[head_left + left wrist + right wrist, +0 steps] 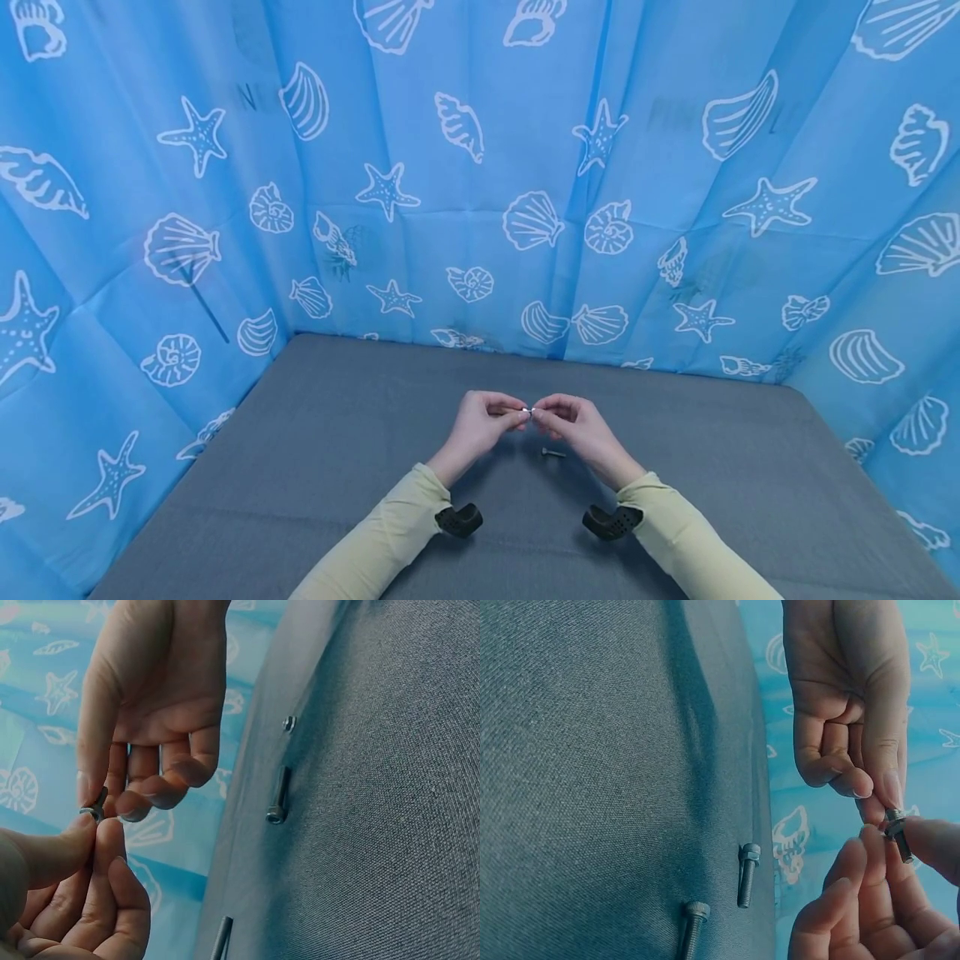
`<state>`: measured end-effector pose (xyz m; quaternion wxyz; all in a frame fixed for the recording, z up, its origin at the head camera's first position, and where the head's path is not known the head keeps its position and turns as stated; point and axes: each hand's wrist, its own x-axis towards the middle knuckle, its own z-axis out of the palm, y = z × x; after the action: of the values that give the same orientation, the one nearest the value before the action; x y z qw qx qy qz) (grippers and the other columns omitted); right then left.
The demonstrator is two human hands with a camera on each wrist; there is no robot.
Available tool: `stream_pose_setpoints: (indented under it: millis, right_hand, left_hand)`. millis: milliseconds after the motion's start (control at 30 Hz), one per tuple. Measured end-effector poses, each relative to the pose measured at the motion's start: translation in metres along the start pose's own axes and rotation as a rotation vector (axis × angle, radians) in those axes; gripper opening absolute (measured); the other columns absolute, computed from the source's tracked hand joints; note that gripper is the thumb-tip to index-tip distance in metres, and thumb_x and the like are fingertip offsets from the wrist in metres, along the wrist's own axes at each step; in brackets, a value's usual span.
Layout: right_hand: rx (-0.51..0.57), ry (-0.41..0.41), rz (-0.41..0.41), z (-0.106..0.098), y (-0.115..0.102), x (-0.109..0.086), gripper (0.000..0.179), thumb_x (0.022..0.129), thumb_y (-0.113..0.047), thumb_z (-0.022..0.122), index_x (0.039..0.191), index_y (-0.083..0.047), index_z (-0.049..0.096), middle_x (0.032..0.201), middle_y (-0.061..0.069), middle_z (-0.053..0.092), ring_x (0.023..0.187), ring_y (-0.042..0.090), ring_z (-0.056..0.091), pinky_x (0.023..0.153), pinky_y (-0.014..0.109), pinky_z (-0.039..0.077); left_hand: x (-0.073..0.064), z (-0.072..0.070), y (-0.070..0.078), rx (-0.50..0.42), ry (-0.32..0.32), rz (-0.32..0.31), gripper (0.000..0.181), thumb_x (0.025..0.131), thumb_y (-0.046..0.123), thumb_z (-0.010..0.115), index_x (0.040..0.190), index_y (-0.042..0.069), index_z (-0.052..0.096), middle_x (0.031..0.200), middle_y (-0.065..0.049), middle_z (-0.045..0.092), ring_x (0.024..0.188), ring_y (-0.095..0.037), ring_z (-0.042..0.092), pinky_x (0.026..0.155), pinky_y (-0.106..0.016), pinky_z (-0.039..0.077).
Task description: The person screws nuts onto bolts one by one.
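Note:
Over the grey table both hands meet at a small metal bolt (906, 850). My left hand (480, 423) pinches its head end between thumb and fingertips. My right hand (579, 427) has its thumb and fingertip at a nut (894, 827) around the shank, pinching it from the other side. In the right wrist view the bolt's threaded end sticks out past the nut. The other fingers of both hands are curled loosely. Below the hands, a loose bolt (553, 452) lies on the cloth, and the left wrist view shows a socket-head bolt (276, 814) there.
A small nut-like piece (289, 724) lies near that bolt, and another shank (222, 937) shows at the lower edge. The right wrist view shows two bolts (748, 874) on the grey table (360, 417). A blue shell-print curtain (465, 167) surrounds the table's back and sides.

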<state>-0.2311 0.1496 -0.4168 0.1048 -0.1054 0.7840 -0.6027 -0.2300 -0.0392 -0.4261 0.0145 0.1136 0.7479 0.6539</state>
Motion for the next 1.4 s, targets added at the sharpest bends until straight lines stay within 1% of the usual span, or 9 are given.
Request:
stream_pose_setpoints:
  millis: [100, 167, 333, 400, 533, 667, 900, 1167, 1400]
  right_hand:
    - [-0.012, 0.010, 0.017, 0.0007, 0.0003, 0.0007, 0.029, 0.096, -0.027, 0.061, 0.107, -0.001, 0.064, 0.095, 0.016, 0.065, 0.083, 0.023, 0.058, 0.070, 0.033, 0.049]
    - [-0.002, 0.011, 0.022, 0.0007, 0.0014, 0.0011, 0.030, 0.095, -0.027, 0.062, 0.109, 0.000, 0.063, 0.097, 0.016, 0.066, 0.086, 0.026, 0.059, 0.072, 0.033, 0.050]
    - [0.051, 0.000, 0.004, 0.0001, 0.0033, 0.0006, 0.031, 0.092, -0.022, 0.067, 0.113, 0.000, 0.062, 0.105, 0.019, 0.065, 0.103, 0.041, 0.059, 0.086, 0.045, 0.052]
    - [0.047, 0.002, -0.008, 0.0000, 0.0034, 0.0004, 0.029, 0.092, -0.021, 0.067, 0.111, -0.001, 0.063, 0.106, 0.021, 0.064, 0.103, 0.042, 0.058, 0.087, 0.048, 0.051]
    - [-0.002, 0.022, 0.000, 0.0009, 0.0032, 0.0011, 0.027, 0.093, -0.025, 0.065, 0.107, -0.002, 0.066, 0.103, 0.022, 0.064, 0.094, 0.034, 0.061, 0.084, 0.046, 0.052]
    - [-0.034, 0.045, 0.026, 0.0025, 0.0023, 0.0022, 0.031, 0.094, -0.031, 0.062, 0.105, -0.002, 0.066, 0.095, 0.018, 0.065, 0.082, 0.023, 0.060, 0.075, 0.039, 0.052]
    - [0.042, 0.028, -0.023, 0.0009, 0.0023, 0.0022, 0.031, 0.093, -0.017, 0.066, 0.116, 0.003, 0.059, 0.104, 0.019, 0.064, 0.091, 0.029, 0.062, 0.075, 0.039, 0.052]
    - [-0.021, 0.056, 0.001, 0.0025, -0.0003, 0.0026, 0.030, 0.095, -0.027, 0.062, 0.106, 0.000, 0.065, 0.094, 0.015, 0.066, 0.084, 0.025, 0.060, 0.073, 0.038, 0.052]
    - [0.032, 0.019, -0.036, 0.0009, -0.0021, 0.0007, 0.026, 0.093, -0.016, 0.065, 0.111, 0.002, 0.061, 0.096, 0.015, 0.065, 0.088, 0.029, 0.060, 0.073, 0.036, 0.052]
  left_hand:
    - [-0.0004, 0.0000, 0.0001, 0.003, -0.001, -0.003, 0.016, 0.086, 0.010, 0.072, 0.096, -0.002, 0.073, 0.081, -0.003, 0.071, 0.072, -0.016, 0.070, 0.072, -0.037, 0.058]
    - [-0.0005, 0.0002, 0.0001, 0.001, -0.001, -0.005, 0.016, 0.086, 0.011, 0.072, 0.097, -0.002, 0.073, 0.080, -0.003, 0.071, 0.072, -0.016, 0.070, 0.074, -0.041, 0.058]
    - [-0.0004, -0.0001, -0.0005, -0.003, -0.003, -0.010, 0.011, 0.086, 0.012, 0.072, 0.093, 0.003, 0.074, 0.079, -0.003, 0.071, 0.072, -0.017, 0.070, 0.072, -0.040, 0.058]
    - [-0.0003, -0.0007, -0.0007, 0.001, -0.008, -0.002, 0.010, 0.087, 0.011, 0.072, 0.093, 0.004, 0.074, 0.079, -0.004, 0.071, 0.072, -0.017, 0.070, 0.071, -0.038, 0.058]
    - [0.0005, -0.0011, -0.0031, 0.013, -0.019, 0.021, 0.013, 0.087, 0.010, 0.071, 0.096, 0.001, 0.074, 0.080, -0.004, 0.072, 0.071, -0.016, 0.070, 0.070, -0.036, 0.058]
    - [0.0009, -0.0007, -0.0035, 0.021, -0.014, 0.019, 0.013, 0.088, 0.010, 0.070, 0.096, 0.000, 0.073, 0.080, -0.003, 0.072, 0.071, -0.015, 0.070, 0.071, -0.035, 0.058]
    - [0.0006, -0.0003, -0.0026, 0.004, -0.005, 0.014, 0.011, 0.088, 0.010, 0.069, 0.096, 0.002, 0.073, 0.082, -0.003, 0.072, 0.073, -0.015, 0.070, 0.074, -0.040, 0.058]
    - [0.0015, 0.0011, -0.0032, 0.024, 0.017, 0.042, 0.012, 0.088, 0.010, 0.070, 0.096, 0.002, 0.073, 0.082, -0.003, 0.072, 0.073, -0.014, 0.069, 0.074, -0.044, 0.057]
    - [0.0025, 0.0023, -0.0017, 0.034, 0.027, 0.047, 0.009, 0.087, 0.008, 0.070, 0.094, 0.003, 0.074, 0.081, -0.002, 0.071, 0.072, -0.012, 0.069, 0.071, -0.040, 0.058]
